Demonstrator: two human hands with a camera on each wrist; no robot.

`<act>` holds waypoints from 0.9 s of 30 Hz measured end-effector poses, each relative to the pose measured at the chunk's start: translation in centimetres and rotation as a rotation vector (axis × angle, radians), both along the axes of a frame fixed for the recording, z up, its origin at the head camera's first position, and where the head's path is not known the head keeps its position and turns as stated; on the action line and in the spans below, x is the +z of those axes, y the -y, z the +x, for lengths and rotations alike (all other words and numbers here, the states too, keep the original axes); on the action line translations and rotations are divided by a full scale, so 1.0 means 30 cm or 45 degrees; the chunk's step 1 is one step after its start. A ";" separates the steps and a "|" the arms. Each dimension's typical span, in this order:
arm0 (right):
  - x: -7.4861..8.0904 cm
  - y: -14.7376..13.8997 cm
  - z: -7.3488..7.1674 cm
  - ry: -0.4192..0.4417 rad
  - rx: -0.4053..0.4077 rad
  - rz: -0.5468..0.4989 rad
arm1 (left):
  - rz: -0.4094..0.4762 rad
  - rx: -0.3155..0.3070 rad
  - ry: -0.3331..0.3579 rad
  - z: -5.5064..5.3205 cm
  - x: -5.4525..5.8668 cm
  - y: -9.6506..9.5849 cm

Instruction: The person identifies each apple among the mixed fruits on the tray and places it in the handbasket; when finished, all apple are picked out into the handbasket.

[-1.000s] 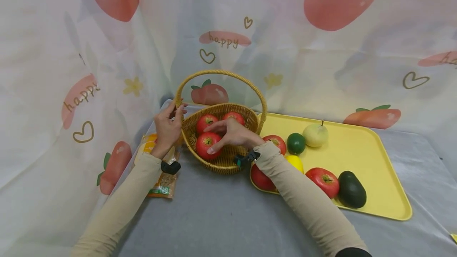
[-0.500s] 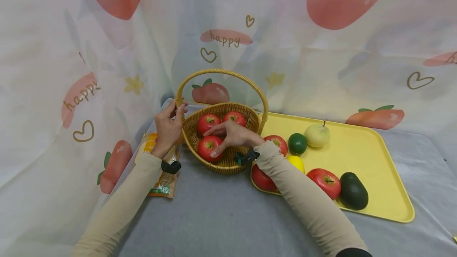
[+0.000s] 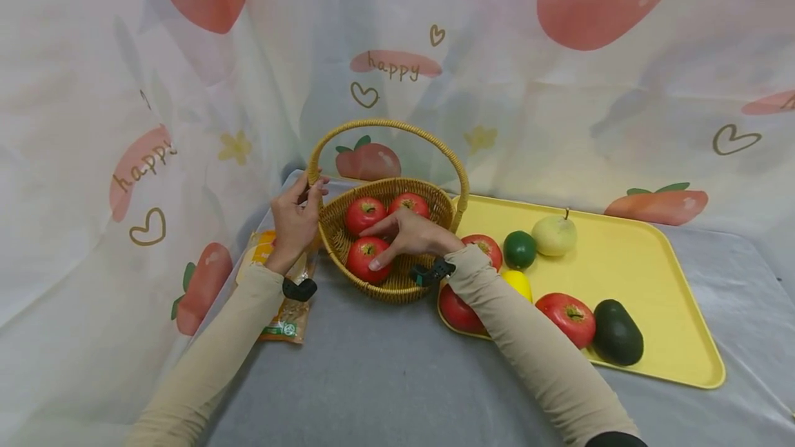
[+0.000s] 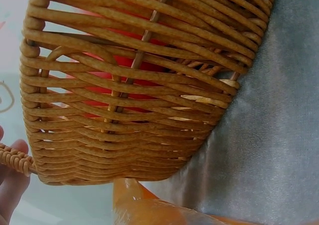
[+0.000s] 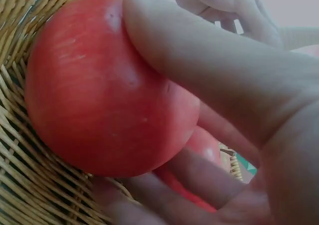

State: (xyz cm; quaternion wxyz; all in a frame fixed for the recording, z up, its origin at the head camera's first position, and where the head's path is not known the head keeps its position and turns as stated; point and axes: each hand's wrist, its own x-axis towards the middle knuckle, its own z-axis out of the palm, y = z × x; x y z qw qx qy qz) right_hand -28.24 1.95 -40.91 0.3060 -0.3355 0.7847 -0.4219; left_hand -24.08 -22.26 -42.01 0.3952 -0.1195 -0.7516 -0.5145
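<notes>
The wicker basket (image 3: 397, 293), with its tall arched handle (image 3: 385, 121), stands on the table. My left hand (image 3: 295, 225) pinches the handle's lower left end between thumb and fingers; the left wrist view looks at the basket's woven side (image 4: 134, 100). Inside the basket are three red apples. My right hand (image 3: 410, 233) reaches in and holds the front apple (image 3: 363, 254), thumb across its near side and fingers curled round the other. In the right wrist view this apple (image 5: 99, 95) lies against the weave. Two more apples, one left (image 3: 364, 214), one right (image 3: 413, 203), sit behind it.
A yellow tray (image 3: 633, 261) on the right bears several apples, a lime (image 3: 519, 250), a pale pear (image 3: 555, 236), a yellow fruit (image 3: 518, 284) and an avocado (image 3: 617, 332). My right forearm crosses its left corner. A plastic food packet (image 3: 288, 316) lies under my left wrist.
The front apple and my right hand have sunk slightly lower in the basket. My left hand keeps its grip on the handle. The head view has shifted a little.
</notes>
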 end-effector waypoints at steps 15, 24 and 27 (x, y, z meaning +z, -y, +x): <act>-0.002 -0.041 -0.016 0.057 0.141 0.001 | -0.027 -0.004 0.032 -0.021 -0.031 0.029; 0.010 -0.044 -0.014 0.036 0.074 0.008 | -0.002 -0.005 0.050 -0.016 -0.025 0.026; 0.007 -0.037 -0.012 0.036 0.064 -0.009 | 0.000 -0.005 0.034 -0.015 -0.026 0.026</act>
